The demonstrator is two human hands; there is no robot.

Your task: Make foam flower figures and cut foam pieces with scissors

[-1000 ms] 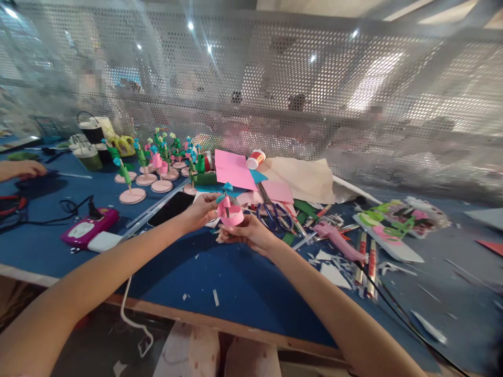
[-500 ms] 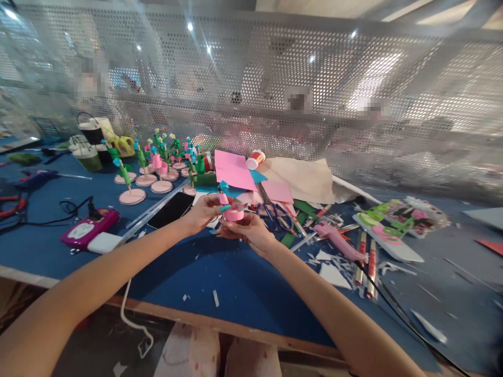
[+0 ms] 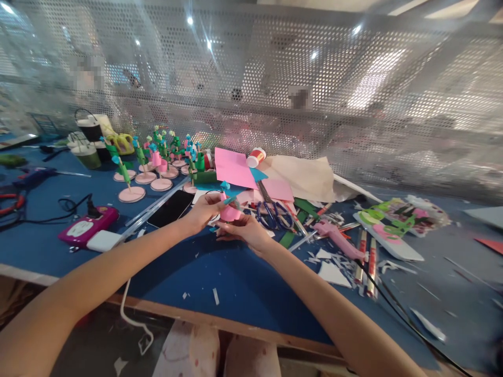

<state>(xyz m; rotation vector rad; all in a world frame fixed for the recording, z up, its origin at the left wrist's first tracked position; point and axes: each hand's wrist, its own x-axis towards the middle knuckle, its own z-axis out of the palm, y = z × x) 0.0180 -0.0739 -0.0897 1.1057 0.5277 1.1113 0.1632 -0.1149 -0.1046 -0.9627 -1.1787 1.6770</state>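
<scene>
Above the blue table, my left hand [image 3: 206, 209] has its fingers closed on a small paper flower, whose blue top [image 3: 225, 186] sticks up over them. Pink paper [image 3: 231, 212] curls round the flower's stem between my two hands. My right hand [image 3: 248, 233] pinches this pink paper from below and the right. The lower end of the stem is hidden by my fingers. Behind and left, several similar paper flowers stand on round pink bases [image 3: 132, 194]. Just right of my hands lie scissors [image 3: 274, 213] with dark blue handles.
Left lie a black phone [image 3: 172, 208] and a purple power strip [image 3: 89, 226] with a white plug. A pink glue gun [image 3: 338, 240] with a black cord rests at right among paper scraps. Pink sheets [image 3: 236, 168] and a perforated metal screen [image 3: 251, 78] are behind.
The pink paper between my hands has turned from an open ring seen from above to a curl seen from its side. Both hands stay in nearly the same place.
</scene>
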